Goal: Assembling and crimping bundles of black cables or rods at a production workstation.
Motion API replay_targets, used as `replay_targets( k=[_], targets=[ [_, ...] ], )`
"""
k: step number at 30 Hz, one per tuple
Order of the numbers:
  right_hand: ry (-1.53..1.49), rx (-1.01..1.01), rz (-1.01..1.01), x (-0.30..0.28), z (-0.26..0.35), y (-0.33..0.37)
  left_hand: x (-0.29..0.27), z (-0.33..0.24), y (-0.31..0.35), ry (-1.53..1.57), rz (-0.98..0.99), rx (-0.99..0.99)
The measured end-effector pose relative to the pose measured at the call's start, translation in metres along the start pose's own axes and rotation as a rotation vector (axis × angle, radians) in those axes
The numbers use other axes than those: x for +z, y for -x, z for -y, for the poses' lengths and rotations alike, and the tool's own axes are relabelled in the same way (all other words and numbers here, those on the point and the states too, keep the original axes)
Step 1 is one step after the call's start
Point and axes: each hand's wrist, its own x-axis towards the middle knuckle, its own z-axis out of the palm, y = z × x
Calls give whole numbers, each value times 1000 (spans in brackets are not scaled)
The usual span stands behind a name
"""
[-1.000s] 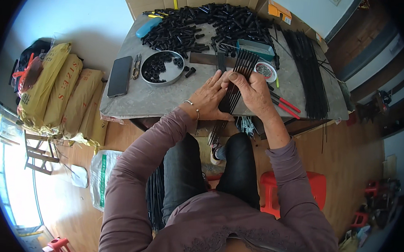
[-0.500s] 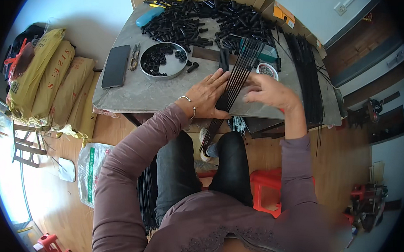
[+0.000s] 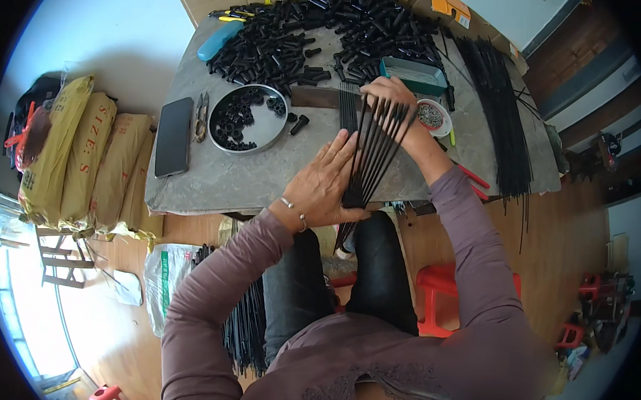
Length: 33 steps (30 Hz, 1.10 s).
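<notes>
My left hand (image 3: 323,180) is at the table's near edge, fingers stretched and thumb across the lower part of a bundle of thin black rods (image 3: 372,163), holding it. The rods fan out upward, and their lower ends hang past the edge above my knees. My right hand (image 3: 392,102) is behind the fanned tips, its fingers curled over the far end of a second, flat row of thin black rods (image 3: 347,111). What its fingers grip is hidden. That row lies across a brown flat bar (image 3: 315,97).
Black tubular parts (image 3: 270,49) heap at the back. A round metal tray (image 3: 268,133) of small black rings, a phone (image 3: 174,136) and snips (image 3: 201,118) lie left. Right are a white bowl (image 3: 440,124), a teal box (image 3: 414,74), red-handled pliers (image 3: 474,180) and long black rods (image 3: 495,115).
My right hand has moved forward and left from beside the rods to behind their tips, its fingers now curled. The rods have fanned wider. My left hand keeps its hold; the view has shifted slightly.
</notes>
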Motion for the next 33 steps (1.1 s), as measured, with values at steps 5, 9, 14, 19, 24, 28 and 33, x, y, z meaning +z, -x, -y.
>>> replay_targets(
  k=[5,9,14,19,24,28,33],
  targets=[
    [-55,-3,67,-12,-4,-1,-4,-2,1,4,75,-12],
    [-82,-79,124,-19,-10,-6,-5,1,1,36,117,-16],
    [22,213,8,-46,-54,-31,-8,-2,2,75,123,-9],
    [129,382,397,-44,-101,-38,-9,-5,-1,18,144,1],
    [191,316,451,-34,-112,-46,-11,-8,-6,-19,174,-45],
    [271,233,404,-36,-116,-48,-11,-6,-7,12,165,-51],
    [284,178,234,-56,-117,-48,-12,-6,-11,45,185,-62]
  ],
)
